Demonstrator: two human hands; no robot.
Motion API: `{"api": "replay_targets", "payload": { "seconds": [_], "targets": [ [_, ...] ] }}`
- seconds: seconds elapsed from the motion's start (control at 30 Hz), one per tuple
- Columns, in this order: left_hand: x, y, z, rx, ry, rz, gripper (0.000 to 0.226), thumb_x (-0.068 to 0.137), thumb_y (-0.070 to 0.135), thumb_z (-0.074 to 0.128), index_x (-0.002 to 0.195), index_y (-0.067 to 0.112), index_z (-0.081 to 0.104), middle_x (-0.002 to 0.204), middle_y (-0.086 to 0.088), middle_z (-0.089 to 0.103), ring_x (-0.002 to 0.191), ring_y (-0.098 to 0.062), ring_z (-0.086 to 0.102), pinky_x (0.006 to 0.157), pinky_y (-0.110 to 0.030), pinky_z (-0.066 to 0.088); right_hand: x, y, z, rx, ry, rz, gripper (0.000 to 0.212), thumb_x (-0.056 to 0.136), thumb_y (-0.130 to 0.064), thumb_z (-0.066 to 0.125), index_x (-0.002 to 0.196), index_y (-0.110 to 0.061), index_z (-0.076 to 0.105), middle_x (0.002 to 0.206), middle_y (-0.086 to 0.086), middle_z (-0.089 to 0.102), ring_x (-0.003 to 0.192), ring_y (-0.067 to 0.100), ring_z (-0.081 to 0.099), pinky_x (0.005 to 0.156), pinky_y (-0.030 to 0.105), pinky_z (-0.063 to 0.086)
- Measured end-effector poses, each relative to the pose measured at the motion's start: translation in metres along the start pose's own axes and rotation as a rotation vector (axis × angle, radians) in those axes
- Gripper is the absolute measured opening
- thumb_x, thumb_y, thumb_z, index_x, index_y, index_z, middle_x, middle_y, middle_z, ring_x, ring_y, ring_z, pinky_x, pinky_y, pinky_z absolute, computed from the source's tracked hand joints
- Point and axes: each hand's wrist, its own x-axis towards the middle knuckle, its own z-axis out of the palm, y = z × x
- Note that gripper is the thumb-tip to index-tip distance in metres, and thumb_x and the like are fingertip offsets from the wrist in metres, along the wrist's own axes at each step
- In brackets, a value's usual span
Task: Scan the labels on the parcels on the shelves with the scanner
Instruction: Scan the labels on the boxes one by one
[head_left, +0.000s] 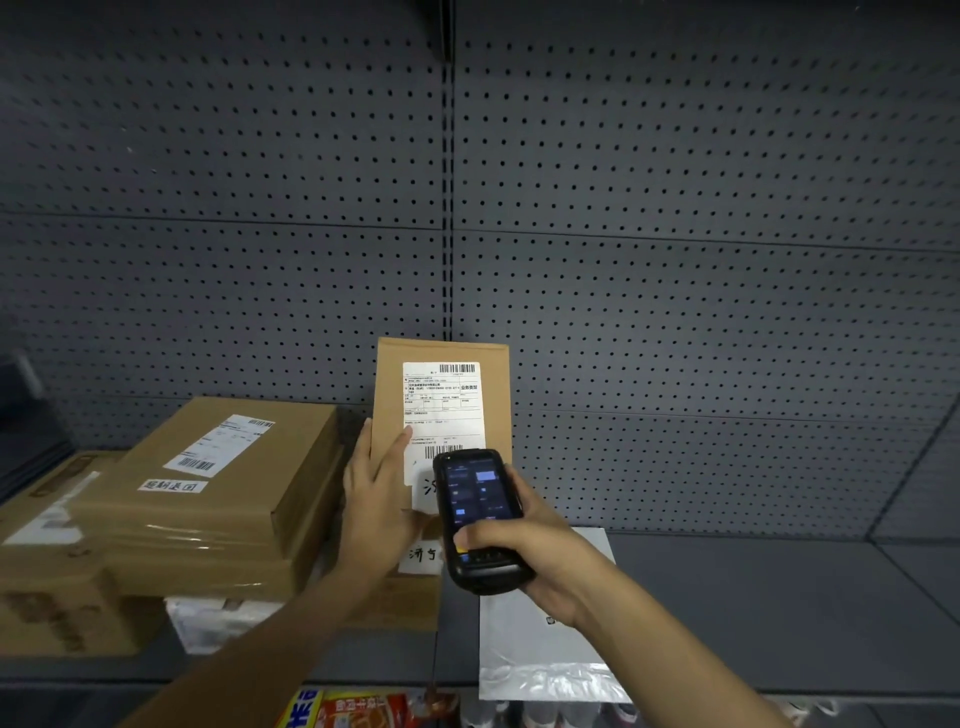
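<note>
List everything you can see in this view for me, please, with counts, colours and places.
upright parcel: one, brown, standing on the shelf at centre, white label facing out
label: one, white with barcodes, on the upright parcel
stacked boxes: at least three, brown, piled at left
white bag: one, under the stacked boxes
grey mailer: one, silver-grey, flat on the shelf at right
shelf: grey, with a perforated back panel
packaged goods: red and yellow, on the level below
scanner: one, black, screen lit, before the label
left hand: holds the upright parcel's left edge
right hand: grips the scanner
</note>
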Motion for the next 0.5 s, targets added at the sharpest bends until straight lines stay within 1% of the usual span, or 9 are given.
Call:
{"api": "replay_targets", "payload": {
  "seconds": [0.07,0.13,0.27,0.33,0.4,0.5],
  "targets": [
    [0.001,0.0,-0.003,0.007,-0.01,0.0,0.092,0.071,0.019,0.079,0.147,0.031,0.028,0.159,-0.006,0.0,0.143,-0.037,0.01,0.11,-0.057,0.03,-0.002,-0.001,0.004,-0.01,0.004,-0.001,0.078,0.053,0.004,0.074,0.124,-0.022,0.056,0.107,0.012,0.072,0.09,0.026,0.069,0.067,0.031,0.057],
    [0.002,-0.001,-0.006,0.004,-0.018,-0.002,0.092,0.072,0.021,0.079,0.147,0.033,0.026,0.16,-0.003,-0.003,0.143,-0.035,0.008,0.11,-0.053,0.027,-0.003,-0.003,0.009,-0.007,0.007,0.001,0.077,0.053,0.003,0.074,0.123,-0.022,0.057,0.105,0.012,0.072,0.088,0.026,0.069,0.065,0.031,0.057],
    [0.008,-0.003,-0.01,-0.019,0.0,-0.001,0.091,0.075,0.016,0.076,0.146,0.037,0.023,0.159,0.006,-0.008,0.143,-0.029,0.003,0.111,-0.049,0.028,-0.005,-0.011,0.016,0.005,0.002,0.005,0.074,0.053,0.003,0.074,0.121,-0.021,0.058,0.104,0.014,0.073,0.086,0.027,0.07,0.062,0.031,0.057],
    [0.012,-0.006,-0.012,0.003,0.006,0.006,0.09,0.075,0.015,0.076,0.146,0.036,0.024,0.158,0.005,-0.009,0.143,-0.029,0.003,0.111,-0.048,0.028,-0.003,-0.011,0.021,0.013,0.009,0.014,0.073,0.054,0.003,0.075,0.121,-0.021,0.058,0.112,0.019,0.072,0.089,0.031,0.069,0.064,0.033,0.058],
    [0.013,-0.009,-0.012,0.023,0.008,0.007,0.089,0.075,0.013,0.076,0.146,0.033,0.026,0.159,0.001,-0.007,0.142,-0.033,0.005,0.111,-0.051,0.028,-0.001,-0.01,0.027,0.027,0.024,0.025,0.074,0.055,0.002,0.075,0.123,-0.02,0.059,0.119,0.022,0.069,0.092,0.034,0.068,0.069,0.036,0.058],
    [0.017,-0.014,-0.011,0.035,0.01,-0.005,0.091,0.072,0.018,0.078,0.146,0.031,0.027,0.159,-0.004,-0.005,0.143,-0.037,0.007,0.111,-0.053,0.027,0.003,-0.009,0.032,0.025,0.043,0.028,0.075,0.053,0.0,0.077,0.123,-0.019,0.059,0.12,0.023,0.069,0.098,0.038,0.068,0.078,0.041,0.058]
  ]
}}
